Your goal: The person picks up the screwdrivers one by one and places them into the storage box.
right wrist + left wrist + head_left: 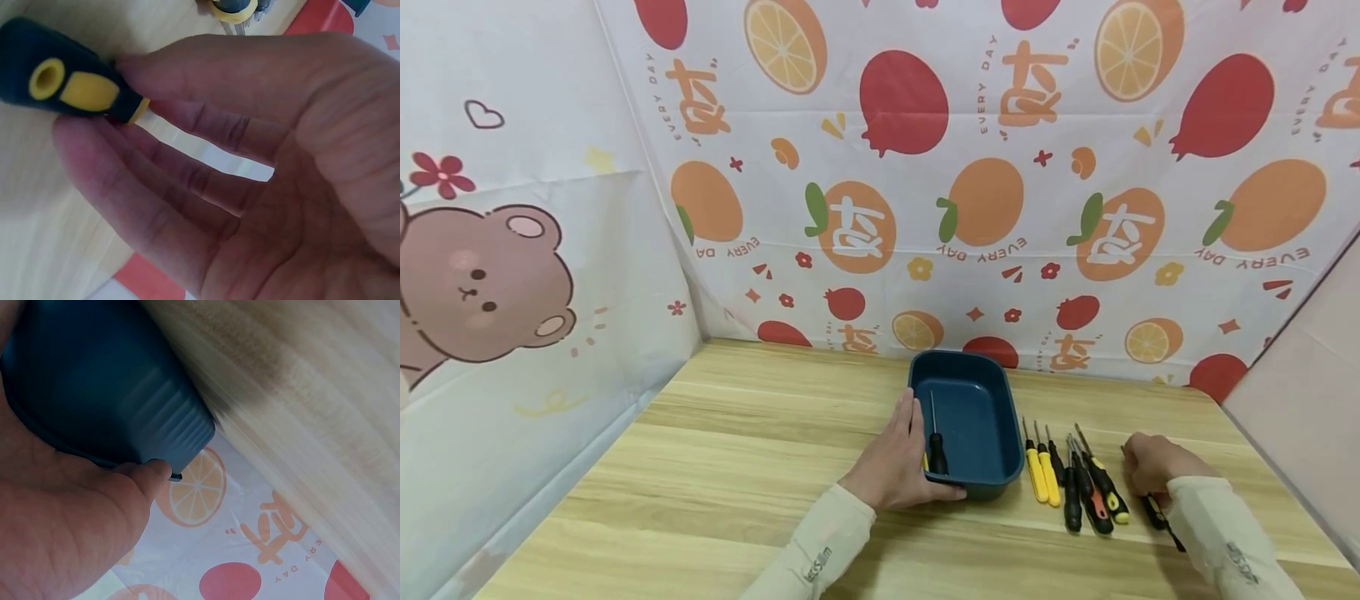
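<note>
My left hand holds a dark blue open box at its near left corner, fingers along the left side and thumb across the front. Inside lies a black-handled screwdriver; a bit of yellow beside it is mostly hidden by the hand. The left wrist view shows the box's ribbed outer wall, with a digit at its rim. On the right, my right hand pinches a black and yellow screwdriver at the front end of its handle, between thumb and fingers. Its shaft is largely hidden by the hand.
Between box and right hand lie several screwdrivers on the wooden table: yellow-handled ones, a red and black one, and a black and yellow one. A fruit-print cloth rises behind the table, a bear-print cloth at left.
</note>
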`<state>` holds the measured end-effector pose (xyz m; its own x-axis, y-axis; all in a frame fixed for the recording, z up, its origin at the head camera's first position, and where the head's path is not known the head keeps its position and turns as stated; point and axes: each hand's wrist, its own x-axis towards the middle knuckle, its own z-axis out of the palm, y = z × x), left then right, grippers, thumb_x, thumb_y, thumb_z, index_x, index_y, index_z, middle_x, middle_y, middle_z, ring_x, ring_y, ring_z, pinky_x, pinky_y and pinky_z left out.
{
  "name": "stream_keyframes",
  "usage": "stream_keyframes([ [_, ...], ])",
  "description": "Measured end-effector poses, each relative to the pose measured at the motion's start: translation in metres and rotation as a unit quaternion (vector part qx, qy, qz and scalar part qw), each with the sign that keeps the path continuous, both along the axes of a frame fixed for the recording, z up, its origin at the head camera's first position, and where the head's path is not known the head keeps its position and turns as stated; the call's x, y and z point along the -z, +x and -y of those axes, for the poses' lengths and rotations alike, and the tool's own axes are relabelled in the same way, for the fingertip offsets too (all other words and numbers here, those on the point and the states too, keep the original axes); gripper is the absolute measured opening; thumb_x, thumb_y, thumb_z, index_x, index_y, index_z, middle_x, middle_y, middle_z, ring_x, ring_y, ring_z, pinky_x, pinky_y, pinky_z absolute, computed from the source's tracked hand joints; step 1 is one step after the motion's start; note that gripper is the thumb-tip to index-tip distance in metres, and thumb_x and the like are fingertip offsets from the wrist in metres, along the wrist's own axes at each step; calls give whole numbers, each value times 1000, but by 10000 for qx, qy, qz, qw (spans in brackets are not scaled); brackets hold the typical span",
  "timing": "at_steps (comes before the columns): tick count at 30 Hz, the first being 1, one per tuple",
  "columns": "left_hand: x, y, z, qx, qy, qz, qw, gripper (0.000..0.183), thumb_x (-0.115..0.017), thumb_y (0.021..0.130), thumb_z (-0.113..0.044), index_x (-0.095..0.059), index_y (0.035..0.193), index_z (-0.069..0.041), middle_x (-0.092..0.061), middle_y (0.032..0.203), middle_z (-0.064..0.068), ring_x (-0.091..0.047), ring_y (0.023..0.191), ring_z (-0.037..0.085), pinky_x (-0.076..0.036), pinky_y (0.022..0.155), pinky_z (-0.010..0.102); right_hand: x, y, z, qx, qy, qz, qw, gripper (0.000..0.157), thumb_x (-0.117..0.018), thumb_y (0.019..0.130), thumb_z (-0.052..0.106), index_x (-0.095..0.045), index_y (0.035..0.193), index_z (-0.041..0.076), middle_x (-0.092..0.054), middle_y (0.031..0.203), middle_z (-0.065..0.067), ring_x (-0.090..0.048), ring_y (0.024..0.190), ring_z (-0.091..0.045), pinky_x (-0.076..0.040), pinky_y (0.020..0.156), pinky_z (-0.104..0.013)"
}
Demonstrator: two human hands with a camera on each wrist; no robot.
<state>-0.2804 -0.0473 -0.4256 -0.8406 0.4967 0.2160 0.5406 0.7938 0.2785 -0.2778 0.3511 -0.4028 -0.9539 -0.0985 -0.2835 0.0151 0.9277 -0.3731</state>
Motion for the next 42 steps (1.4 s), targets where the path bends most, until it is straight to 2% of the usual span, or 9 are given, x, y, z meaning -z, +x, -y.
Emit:
stream_keyframes([
  [5,-2,-4,1,19,20,40,10000,135,-73,71,-79,-19,156,12,-13,165,26,-22,151,38,-42,111,45,-5,-5,2,-226,241,-381,9987,21,-57,73,-14,-59,73,7,-55,66,-4,-50,55,-17,-42,49,-28],
  [8,-3,-6,2,28,15,54,10000,135,-73,71,-78,-19,156,11,-13,165,26,-22,151,38,-42,111,45,-10,-8,5,-350,309,-647,9968,14,-61,78,-10,-61,76,4,-56,70,-5,-53,59,-19,-46,53,-32],
  [11,-3,-7,2,43,-2,57,10000,134,-73,71,-78,-19,156,11,-14,165,27,-22,151,39,-42,111,45,-16,-12,10,-344,248,-890,9951,9,-65,82,-5,-61,79,2,-56,73,-6,-54,57,-17,-47,53,-34],
  [17,-2,-9,2,70,-37,-14,10000,134,-73,71,-79,-21,155,12,-16,164,29,-23,150,39,-42,111,44,-29,-20,27,-192,56,-1397,9900,10,-67,82,0,-60,77,5,-57,72,-4,-51,56,-17,-44,52,-33],
  [26,-2,-9,2,58,-61,5,10000,134,-73,72,-78,-19,155,12,-16,164,28,-23,150,39,-42,111,44,-40,-32,56,-72,-493,-1736,9835,9,-71,89,8,-64,89,1,-66,86,-11,-60,72,-21,-50,57,-35],
  [34,0,-9,1,76,-77,0,9999,135,-73,72,-78,-18,156,12,-14,165,27,-22,151,39,-41,111,44,-40,-39,90,30,-1439,-1724,9745,14,-71,92,8,-69,98,-4,-69,88,-12,-69,69,-23,-60,64,-34],
  [38,1,-9,1,70,-83,-68,9999,135,-73,71,-78,-19,155,12,-15,165,27,-23,151,39,-42,111,43,-40,-43,108,-124,-1805,-1662,9693,15,-70,93,6,-69,101,-6,-69,90,-14,-71,74,-29,-62,66,-36],
  [42,0,-8,1,50,-152,-93,9998,135,-72,72,-79,-20,155,12,-15,164,27,-23,150,39,-42,111,43,-40,-46,126,-261,-1865,-1610,9688,14,-70,93,7,-69,101,-4,-69,89,-12,-72,74,-29,-62,69,-39],
])
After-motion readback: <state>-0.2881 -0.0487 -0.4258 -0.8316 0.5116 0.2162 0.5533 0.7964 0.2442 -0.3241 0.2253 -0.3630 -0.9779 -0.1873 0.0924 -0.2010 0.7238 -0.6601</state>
